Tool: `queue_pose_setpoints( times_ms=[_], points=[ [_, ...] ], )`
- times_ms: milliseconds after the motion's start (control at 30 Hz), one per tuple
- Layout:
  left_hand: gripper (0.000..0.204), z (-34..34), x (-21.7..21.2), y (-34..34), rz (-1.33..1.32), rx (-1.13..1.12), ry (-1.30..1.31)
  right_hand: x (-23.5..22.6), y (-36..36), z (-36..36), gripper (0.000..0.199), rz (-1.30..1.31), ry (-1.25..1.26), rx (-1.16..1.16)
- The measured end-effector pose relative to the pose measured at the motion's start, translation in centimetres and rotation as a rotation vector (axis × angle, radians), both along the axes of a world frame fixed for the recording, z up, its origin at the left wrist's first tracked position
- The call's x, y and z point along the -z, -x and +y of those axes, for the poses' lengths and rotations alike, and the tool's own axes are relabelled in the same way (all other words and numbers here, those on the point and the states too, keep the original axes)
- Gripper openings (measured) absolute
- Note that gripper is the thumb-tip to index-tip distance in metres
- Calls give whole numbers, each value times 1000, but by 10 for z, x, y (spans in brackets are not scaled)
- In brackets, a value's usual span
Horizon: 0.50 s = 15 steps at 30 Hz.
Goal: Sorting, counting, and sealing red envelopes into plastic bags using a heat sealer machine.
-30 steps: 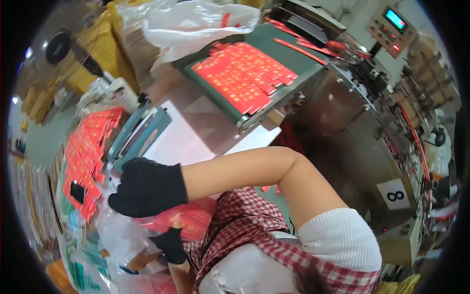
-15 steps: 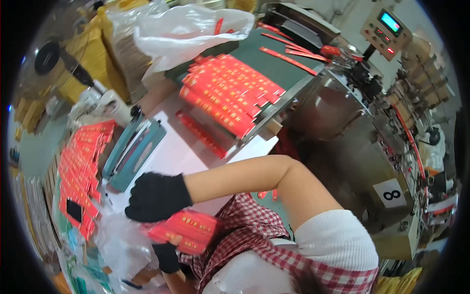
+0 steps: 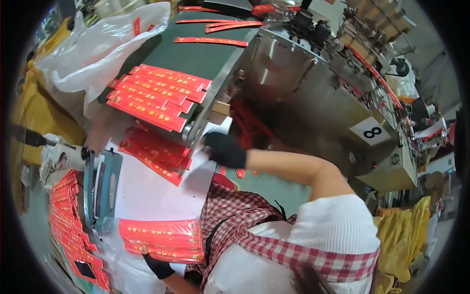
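My left hand, in a black glove with bare fingertips, grips the lower edge of a clear bag of long red packets. The packets lie side by side inside, with gold print on them. Farther up, my right hand, also black-gloved, hangs near the conveyor's near end. Motion smears its fingers, so their closure is hidden. Left of it, a loose pile of red packets lies on the white tabletop. Rows of the same packets rest on the green conveyor belt.
A teal bag sealer stands at the table's left, beside a heap of red packets with a dark phone-like object on it. A white plastic bag borders the conveyor. Steel machinery fills the right.
My right hand has moved from beside the bag to near the conveyor's end. The bag now lies flatter in my left hand. The view has turned and shifted rightward.
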State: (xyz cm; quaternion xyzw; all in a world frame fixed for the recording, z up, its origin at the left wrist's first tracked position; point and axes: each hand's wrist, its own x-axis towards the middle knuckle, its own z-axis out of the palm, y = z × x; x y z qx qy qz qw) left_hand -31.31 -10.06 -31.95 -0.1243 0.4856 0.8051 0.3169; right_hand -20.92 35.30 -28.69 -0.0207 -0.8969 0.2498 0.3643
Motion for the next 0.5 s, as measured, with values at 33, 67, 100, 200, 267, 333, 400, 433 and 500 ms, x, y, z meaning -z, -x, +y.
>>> queue_pose_setpoints(
  times_ms=[33, 67, 100, 200, 267, 333, 400, 433, 500],
  points=[
    [72, 13, 5, 4, -48, 29, -77, 63, -51, 75, 25, -82, 786, 75],
    [74, 2, 4, 1, -1, 44, -52, 34, -82, 121, 23, -88, 315, 387],
    [74, 4, -2, -2, -6, 54, -41, -10, -123, 164, 21, -92, -189, 696],
    [76, 36, -12, -6, -67, 73, -95, -48, -300, 310, 64, -39, -487, 1364],
    [79, 33, -22, -15, -14, 58, -68, -71, -336, 340, 73, -205, -428, 1662],
    [84, 44, 4, -9, -46, 74, -95, -65, -443, 376, 75, -548, -365, 1739],
    [84, 64, 9, -13, -35, 91, -92, -55, -471, 394, 77, -769, -29, 1730],
    [85, 49, -9, -20, 19, 43, -18, -35, -417, 382, 77, -687, 174, 1690],
    [82, 37, -14, -25, 22, -22, -31, -25, -374, 371, 76, -668, 151, 1702]
  ],
)
